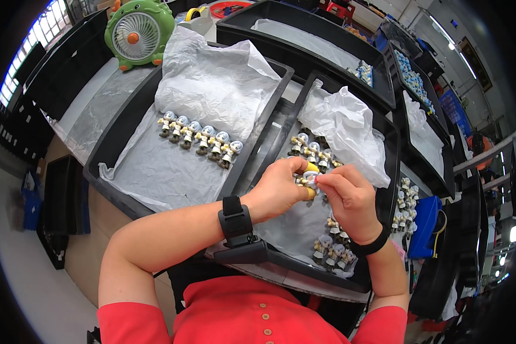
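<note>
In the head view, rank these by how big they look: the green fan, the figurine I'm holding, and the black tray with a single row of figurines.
Largest to smallest, as seen:
1. Black tray
2. Green fan
3. Held figurine, partly hidden by fingers

The figurine (309, 178) in my left hand (278, 186) looks like smooth plastic with a slight gloss, and the yellow finger covers (311, 167) I grip it with look like matt rubber. White paper (212, 77), thin and crinkled, lines the black trays (120, 137), whose plastic looks smooth and dully shiny. The green fan (165, 23) is glossy plastic, the grey tabletop (97, 112) smooth and marbled like stone, my red shirt (229, 309) matt cloth, and my left wrist strap (231, 204) looks like dull black fabric.
</note>
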`<state>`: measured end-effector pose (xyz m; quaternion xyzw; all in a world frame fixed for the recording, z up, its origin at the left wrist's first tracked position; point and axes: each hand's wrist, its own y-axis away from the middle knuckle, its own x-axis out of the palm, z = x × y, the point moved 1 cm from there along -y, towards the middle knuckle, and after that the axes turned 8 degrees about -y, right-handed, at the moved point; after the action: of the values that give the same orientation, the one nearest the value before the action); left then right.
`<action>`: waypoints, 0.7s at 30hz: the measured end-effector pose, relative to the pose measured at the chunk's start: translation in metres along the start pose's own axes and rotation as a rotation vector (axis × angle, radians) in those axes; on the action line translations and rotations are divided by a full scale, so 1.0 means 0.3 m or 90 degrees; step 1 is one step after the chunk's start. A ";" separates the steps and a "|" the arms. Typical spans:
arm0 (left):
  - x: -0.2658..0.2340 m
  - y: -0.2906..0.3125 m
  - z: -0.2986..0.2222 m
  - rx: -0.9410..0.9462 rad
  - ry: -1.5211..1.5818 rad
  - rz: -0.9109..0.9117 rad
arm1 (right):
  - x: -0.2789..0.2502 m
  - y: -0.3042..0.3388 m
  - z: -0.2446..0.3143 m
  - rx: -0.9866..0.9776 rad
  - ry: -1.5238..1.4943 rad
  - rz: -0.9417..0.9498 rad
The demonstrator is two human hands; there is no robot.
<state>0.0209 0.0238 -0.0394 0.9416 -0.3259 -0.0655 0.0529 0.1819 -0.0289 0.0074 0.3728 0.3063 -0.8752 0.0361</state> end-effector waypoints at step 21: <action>-0.006 -0.002 -0.040 0.095 0.127 0.053 | -0.112 0.006 -0.050 0.287 -0.410 -0.210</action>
<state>0.0216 0.0261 -0.0276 0.9303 -0.3621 0.0550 0.0178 0.2160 -0.0273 0.0212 0.0248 0.1357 -0.9860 -0.0935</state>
